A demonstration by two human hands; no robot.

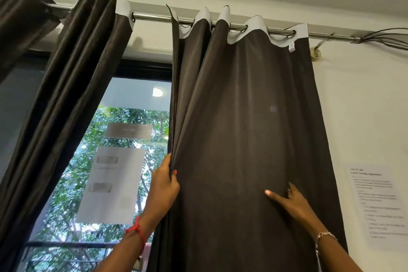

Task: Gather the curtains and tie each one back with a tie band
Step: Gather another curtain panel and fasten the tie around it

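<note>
Left hand (164,185) pinches the curtain (242,117) edge, right hand (293,203) spread flat on it; a hard tug (rings (244,28) bunched) might snag on the rod (154,17).

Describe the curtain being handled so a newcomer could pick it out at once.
Follow the metal curtain rod above the window toward its right end, by the white wall. The dark curtain there hangs spread wide, the left hand gripping its inner edge and the right hand resting on its front; the neighbouring curtain to the left is bunched into tight folds.
</note>
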